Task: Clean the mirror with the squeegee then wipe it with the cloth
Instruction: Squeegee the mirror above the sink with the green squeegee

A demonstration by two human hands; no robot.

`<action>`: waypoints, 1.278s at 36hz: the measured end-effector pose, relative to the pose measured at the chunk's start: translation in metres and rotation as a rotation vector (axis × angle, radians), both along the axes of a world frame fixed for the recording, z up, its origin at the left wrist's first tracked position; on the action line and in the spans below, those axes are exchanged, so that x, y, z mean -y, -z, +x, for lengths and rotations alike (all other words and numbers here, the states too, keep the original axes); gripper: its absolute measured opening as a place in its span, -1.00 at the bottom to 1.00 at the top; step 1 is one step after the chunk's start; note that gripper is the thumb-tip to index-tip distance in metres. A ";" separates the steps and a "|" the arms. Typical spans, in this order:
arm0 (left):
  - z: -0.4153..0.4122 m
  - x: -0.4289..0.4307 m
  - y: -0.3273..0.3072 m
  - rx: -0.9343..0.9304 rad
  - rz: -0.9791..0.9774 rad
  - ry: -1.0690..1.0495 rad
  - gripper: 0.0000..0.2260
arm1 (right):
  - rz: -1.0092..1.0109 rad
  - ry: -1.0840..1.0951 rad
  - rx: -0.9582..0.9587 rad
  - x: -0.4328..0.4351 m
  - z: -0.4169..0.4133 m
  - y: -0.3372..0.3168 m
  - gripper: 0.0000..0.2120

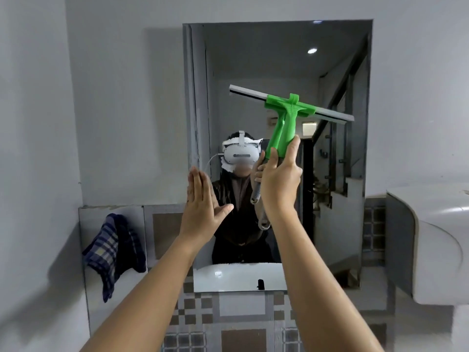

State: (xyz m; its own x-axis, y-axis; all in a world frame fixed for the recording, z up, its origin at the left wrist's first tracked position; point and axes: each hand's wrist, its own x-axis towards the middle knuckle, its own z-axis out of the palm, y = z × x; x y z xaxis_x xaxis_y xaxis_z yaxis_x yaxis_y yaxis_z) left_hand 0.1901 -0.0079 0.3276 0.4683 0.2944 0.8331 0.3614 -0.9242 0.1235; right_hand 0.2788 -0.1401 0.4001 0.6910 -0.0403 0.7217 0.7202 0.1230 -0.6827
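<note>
R hand point(279, 179) grips squeegee point(286, 113) handle, blade above.

No writing, label, brand or number can be read anywhere. The green squeegee point(284, 115) carries no legible mark on its handle or blade. In the mirror point(279, 59), just below the squeegee's right blade end, two small pale rectangular plates show in the reflection — either could be a sign, but both are too small and blurred to make out any letters. The checked cloth point(114, 247), hanging left of the mirror's lower corner, shows only its pattern — no tag or print is visible.
</note>
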 end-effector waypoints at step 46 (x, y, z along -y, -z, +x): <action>0.031 0.016 0.075 0.231 -0.161 -0.055 -0.21 | -0.700 0.266 0.781 0.119 0.087 0.023 -0.51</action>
State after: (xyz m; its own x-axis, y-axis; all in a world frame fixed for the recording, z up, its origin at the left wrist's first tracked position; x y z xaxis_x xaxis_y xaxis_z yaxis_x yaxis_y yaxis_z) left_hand 0.2208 -0.0238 0.2527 0.2509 0.4508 0.8567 0.3552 -0.8661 0.3517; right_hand 0.3659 -0.2594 0.3772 0.0599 0.4714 0.8799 0.9328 -0.3402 0.1187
